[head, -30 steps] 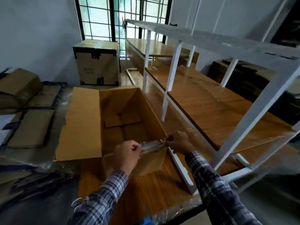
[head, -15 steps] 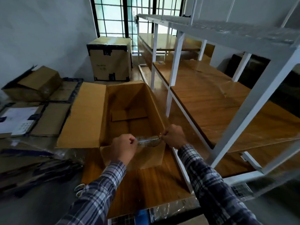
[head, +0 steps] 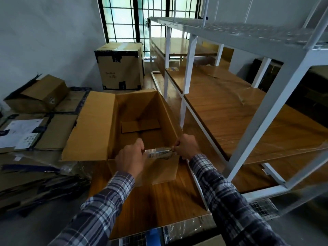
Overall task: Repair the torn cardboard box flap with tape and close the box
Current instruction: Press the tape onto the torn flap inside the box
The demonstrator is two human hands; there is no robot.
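Observation:
An open brown cardboard box (head: 159, 110) stands on a wooden board in front of me, its long left flap (head: 92, 126) folded outward and its near flap (head: 159, 169) hanging down toward me. A clear strip of tape (head: 158, 152) is stretched across the near edge of the box. My left hand (head: 130, 159) pinches the strip's left end and my right hand (head: 186, 146) pinches its right end. A loose cardboard piece (head: 140, 126) lies inside on the box floor.
A white metal rack (head: 255, 121) with wooden shelves (head: 230, 110) stands close on the right. A taped box (head: 119, 65) sits by the window behind. Flattened and closed cartons (head: 37, 96) and papers (head: 19, 133) crowd the left; dark strapping (head: 35, 183) lies lower left.
The tape strip stays stretched between both hands at the box's near edge. My head has turned left and tilted, so the left cartons show more.

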